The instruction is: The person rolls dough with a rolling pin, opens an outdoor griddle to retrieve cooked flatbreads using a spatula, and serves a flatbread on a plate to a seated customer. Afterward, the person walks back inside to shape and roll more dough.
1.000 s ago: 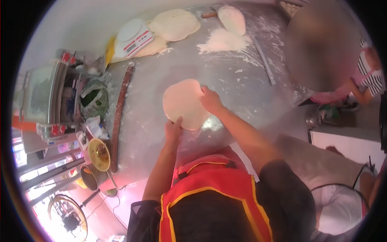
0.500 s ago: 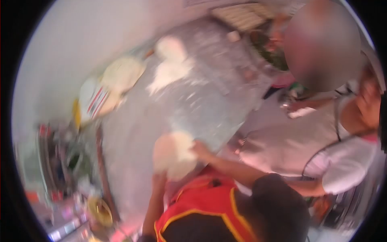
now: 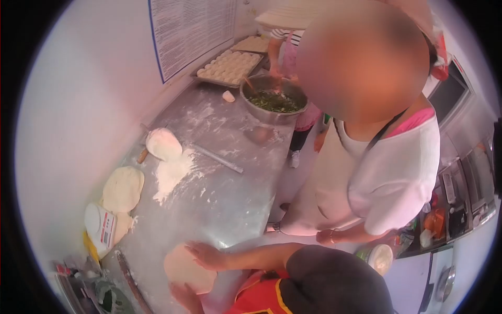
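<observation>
A flattened round of dough (image 3: 189, 273) lies on the metal work table near its front edge. My right hand (image 3: 205, 256) rests on the dough's upper right edge, fingers stretched out. My left hand (image 3: 185, 297) touches the lower edge, its fingers extended and partly cut off from clear sight. To the upper left, a heap of white flour (image 3: 170, 175) is spread over the table (image 3: 230, 196) beside a rounded lump of dough (image 3: 164, 144).
A digital scale (image 3: 100, 225) and a larger dough piece (image 3: 123, 188) stand along the wall. Rolling pin (image 3: 130, 280) at left. Farther back are a filling bowl (image 3: 274, 104) and a tray of buns (image 3: 230, 68). A co-worker (image 3: 387, 172) stands close at right.
The view has swung, so the wall poster and tray of buns now show more. Both my hands remain at the dough, which now appears lower and farther left.
</observation>
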Demonstrator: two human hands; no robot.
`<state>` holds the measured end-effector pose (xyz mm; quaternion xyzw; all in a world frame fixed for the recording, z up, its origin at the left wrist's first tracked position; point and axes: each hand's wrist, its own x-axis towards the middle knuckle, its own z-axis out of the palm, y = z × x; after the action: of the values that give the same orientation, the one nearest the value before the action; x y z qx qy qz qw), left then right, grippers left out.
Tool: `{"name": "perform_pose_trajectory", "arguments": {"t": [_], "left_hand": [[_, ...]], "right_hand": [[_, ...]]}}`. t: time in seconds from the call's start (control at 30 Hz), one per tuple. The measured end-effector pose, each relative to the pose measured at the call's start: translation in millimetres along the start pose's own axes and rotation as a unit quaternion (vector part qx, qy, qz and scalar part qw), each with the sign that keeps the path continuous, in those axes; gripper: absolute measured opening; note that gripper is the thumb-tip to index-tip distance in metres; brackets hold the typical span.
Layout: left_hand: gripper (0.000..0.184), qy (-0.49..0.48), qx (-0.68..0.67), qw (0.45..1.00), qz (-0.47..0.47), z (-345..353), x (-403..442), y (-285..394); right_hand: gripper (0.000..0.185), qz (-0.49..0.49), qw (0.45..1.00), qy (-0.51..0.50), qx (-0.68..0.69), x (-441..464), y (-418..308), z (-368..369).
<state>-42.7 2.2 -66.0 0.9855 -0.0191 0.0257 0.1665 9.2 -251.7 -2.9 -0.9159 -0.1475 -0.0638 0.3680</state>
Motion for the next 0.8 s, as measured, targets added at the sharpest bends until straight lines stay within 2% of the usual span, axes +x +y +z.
{"name": "perform_pose_trajectory", "arguments": {"t": [0.03,0.1,0.23,0.33,0.43,0.5,0.57,0.63,0.7,0.73,0.8], "left_hand": [[0.061,-0.015,0.014,1.0,-0.003,-15,3,27],[0.067,-0.042,0.036,0.998,-0.012,-34,8,73],[0.066,-0.004,0.1,0.995,0.013,-18,5,74],[0.065,0.027,0.09,0.995,0.026,-10,2,66],[0.065,0.032,0.074,0.996,0.037,12,-5,44],[0.065,0.043,0.009,0.999,0.02,16,1,48],[0.066,-0.055,-0.03,0.997,-0.051,10,8,52],[0.068,-0.076,-0.017,0.995,-0.068,-5,13,63],[0.069,-0.019,0.051,0.998,-0.033,-28,12,81],[0.069,-0.022,0.051,0.998,-0.035,-29,11,81],[0.069,-0.027,0.051,0.998,-0.036,-30,12,82]], "right_hand": [[0.066,-0.04,0.999,-0.017,-0.015,4,-14,-10],[0.071,-0.05,0.996,-0.056,-0.044,10,-29,-14],[0.076,-0.085,0.992,-0.063,-0.061,15,-25,6],[0.076,-0.053,0.978,-0.189,-0.07,21,-12,17],[0.077,-0.091,0.982,-0.11,-0.127,6,24,69],[0.077,-0.094,0.969,-0.153,-0.168,6,16,58],[0.077,-0.107,0.965,-0.159,-0.182,8,16,54],[0.078,-0.124,0.969,-0.133,-0.166,3,28,66],[0.077,-0.092,0.976,-0.156,-0.122,8,15,46],[0.077,-0.076,0.978,-0.164,-0.1,17,1,30],[0.077,0.026,0.945,-0.326,0.005,54,-39,-34]]}}
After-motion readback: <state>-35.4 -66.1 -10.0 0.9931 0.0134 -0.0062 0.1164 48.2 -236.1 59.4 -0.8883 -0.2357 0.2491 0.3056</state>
